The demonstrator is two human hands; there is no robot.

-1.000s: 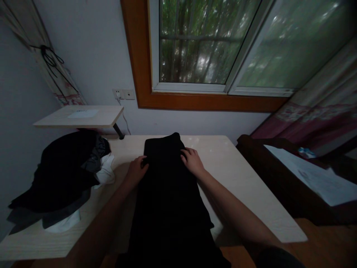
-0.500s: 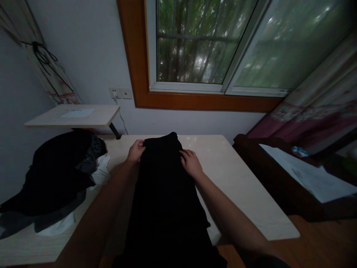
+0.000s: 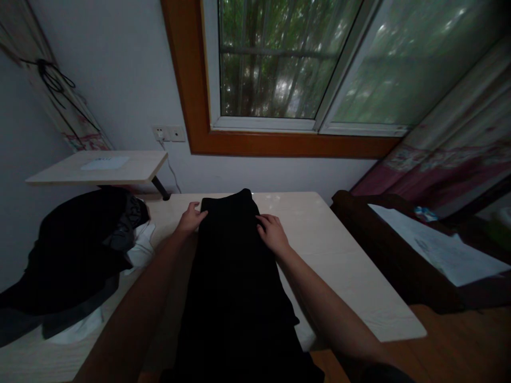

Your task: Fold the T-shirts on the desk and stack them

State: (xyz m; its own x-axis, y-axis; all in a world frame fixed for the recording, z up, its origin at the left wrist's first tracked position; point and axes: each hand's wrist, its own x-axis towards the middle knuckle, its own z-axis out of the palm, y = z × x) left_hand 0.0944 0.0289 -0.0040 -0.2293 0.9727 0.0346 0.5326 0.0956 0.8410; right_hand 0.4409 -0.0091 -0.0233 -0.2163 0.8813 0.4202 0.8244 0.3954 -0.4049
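Observation:
A long black garment (image 3: pixel 231 266) lies lengthwise over the pale table, folded into a narrow strip, and its near end hangs past the front edge. It is too dark to tell what kind of garment it is. At the upper left edge of the cloth is my left hand (image 3: pixel 191 218), its thumb touching the fabric and its forefinger held apart. On the opposite side, my right hand (image 3: pixel 274 233) rests its fingers along the right edge, the thumb a little below them. Both hands look open.
On the left of the table (image 3: pixel 339 255) sits a pile of dark clothes (image 3: pixel 75 244) with white cloth (image 3: pixel 141 247) under it. A small raised shelf (image 3: pixel 99 166) stands behind the pile. Dark brown furniture (image 3: pixel 399 250) holding a white sheet (image 3: pixel 439 247) stands at right, below a window (image 3: pixel 287 80).
My left thumb and forefinger have parted at the garment's edge, where they were closer together. The right hand and the cloth look nearly the same; the view has shifted slightly.

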